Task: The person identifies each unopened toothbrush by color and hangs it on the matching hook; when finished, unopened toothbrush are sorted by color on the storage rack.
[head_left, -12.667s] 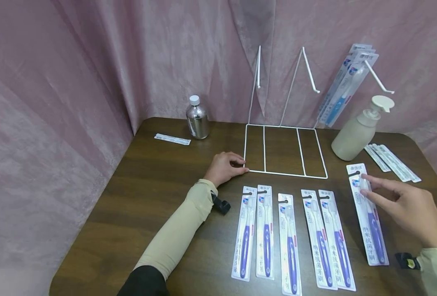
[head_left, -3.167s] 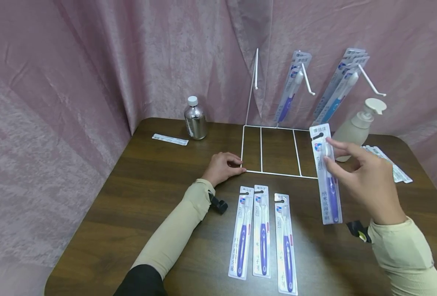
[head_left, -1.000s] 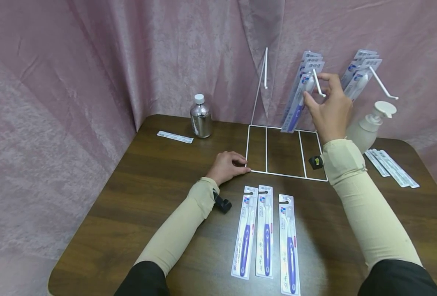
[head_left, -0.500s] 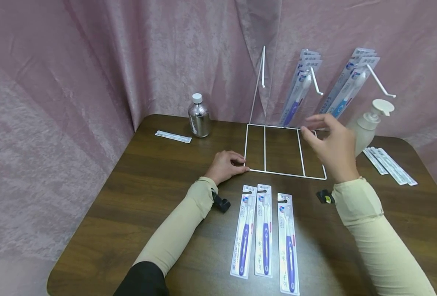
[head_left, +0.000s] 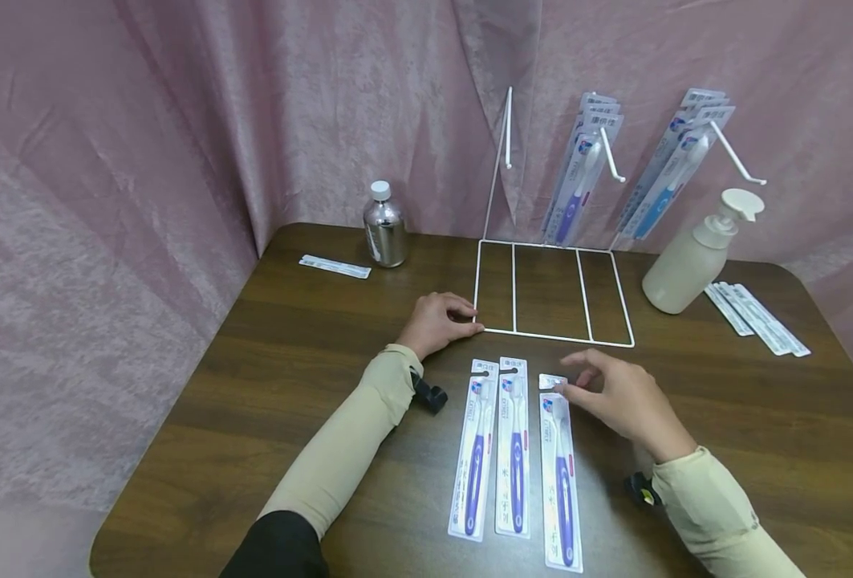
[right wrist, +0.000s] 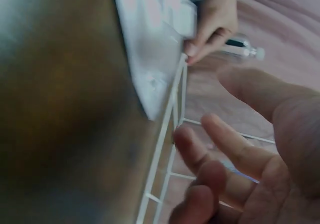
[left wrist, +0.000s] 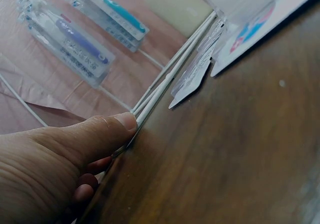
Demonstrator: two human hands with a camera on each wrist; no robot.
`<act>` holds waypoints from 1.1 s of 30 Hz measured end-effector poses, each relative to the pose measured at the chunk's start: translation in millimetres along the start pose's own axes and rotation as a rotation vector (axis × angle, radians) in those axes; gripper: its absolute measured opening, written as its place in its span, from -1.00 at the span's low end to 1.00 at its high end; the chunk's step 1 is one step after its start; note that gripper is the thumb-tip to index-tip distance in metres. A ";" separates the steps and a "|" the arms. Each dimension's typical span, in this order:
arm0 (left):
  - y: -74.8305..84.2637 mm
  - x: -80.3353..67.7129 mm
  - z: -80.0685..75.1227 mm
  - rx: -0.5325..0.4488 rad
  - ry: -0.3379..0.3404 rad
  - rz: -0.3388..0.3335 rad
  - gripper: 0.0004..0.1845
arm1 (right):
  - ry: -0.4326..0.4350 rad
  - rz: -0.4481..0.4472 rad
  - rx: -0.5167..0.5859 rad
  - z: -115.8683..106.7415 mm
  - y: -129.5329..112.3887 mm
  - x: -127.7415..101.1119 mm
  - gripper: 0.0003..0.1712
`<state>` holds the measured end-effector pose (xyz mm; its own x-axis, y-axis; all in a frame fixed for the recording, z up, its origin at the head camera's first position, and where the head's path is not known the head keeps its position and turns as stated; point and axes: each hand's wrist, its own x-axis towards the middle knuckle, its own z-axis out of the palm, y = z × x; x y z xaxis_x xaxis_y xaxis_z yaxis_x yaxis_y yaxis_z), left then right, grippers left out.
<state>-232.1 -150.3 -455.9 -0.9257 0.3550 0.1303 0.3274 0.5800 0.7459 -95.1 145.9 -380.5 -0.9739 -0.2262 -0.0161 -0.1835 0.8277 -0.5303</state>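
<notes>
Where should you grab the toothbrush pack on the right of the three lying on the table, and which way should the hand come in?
Probably at its top end, by the hang-hole tab. The rightmost toothbrush pack lies flat, another pack close on its left, so pinching that tab from the open right side looks easiest. The right hand is there, fingertips at the tab; the left hand holds the wire rack.

1. A dark brown wooden table [head_left: 289, 353] holds everything.
2. Three packed toothbrushes [head_left: 516, 449] lie side by side (purple handles).
3. A white wire rack [head_left: 552, 337], silver bottle [head_left: 385, 226], pump bottle [head_left: 689, 257] and flat packets [head_left: 758, 317] sit farther back.
</notes>
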 end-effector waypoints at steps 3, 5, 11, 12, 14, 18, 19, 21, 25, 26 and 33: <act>0.6 -1.1 0.1 0.009 0.001 0.008 -0.70 | -0.055 0.020 0.000 9.6 2.4 -8.8 -0.53; 1.0 -1.7 0.0 0.014 0.003 0.013 -0.70 | -0.071 0.024 -0.010 14.0 3.3 -13.9 -0.53; 1.9 -1.9 -0.8 0.016 0.010 0.015 -0.70 | -0.059 0.005 -0.033 20.2 2.7 -24.0 -0.56; 2.0 -1.9 -0.9 0.016 0.010 0.015 -0.69 | -0.051 -0.001 -0.030 20.9 2.6 -25.2 -0.57; 1.8 -1.8 -0.7 0.016 0.007 0.013 -0.69 | -0.035 -0.008 -0.017 22.2 2.7 -26.9 -0.59; 0.9 -1.6 0.0 0.019 0.001 0.006 -0.69 | -0.007 -0.005 0.008 23.1 2.9 -28.5 -0.62; 0.7 -1.5 0.1 0.019 0.000 0.005 -0.69 | -0.004 0.001 0.016 22.7 2.9 -28.6 -0.63; 0.8 -1.5 0.1 0.018 -0.001 0.005 -0.69 | 0.004 0.017 0.036 21.3 2.6 -28.5 -0.64; 1.0 -1.8 -0.2 0.010 -0.001 0.006 -0.69 | 0.021 0.052 0.086 14.7 0.3 -27.9 -0.61; 1.2 -1.9 -0.4 0.009 -0.001 0.007 -0.69 | 0.032 0.055 0.094 12.3 -0.6 -27.6 -0.60; 0.7 -1.2 -0.4 -0.001 0.003 0.012 -0.70 | 0.194 -0.006 0.068 -7.2 -8.1 -23.1 -0.55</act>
<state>-230.9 -150.7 -455.3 -0.9224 0.3595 0.1411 0.3381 0.5751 0.7450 -72.1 148.1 -369.7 -0.9814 -0.1230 0.1473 -0.1868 0.7887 -0.5858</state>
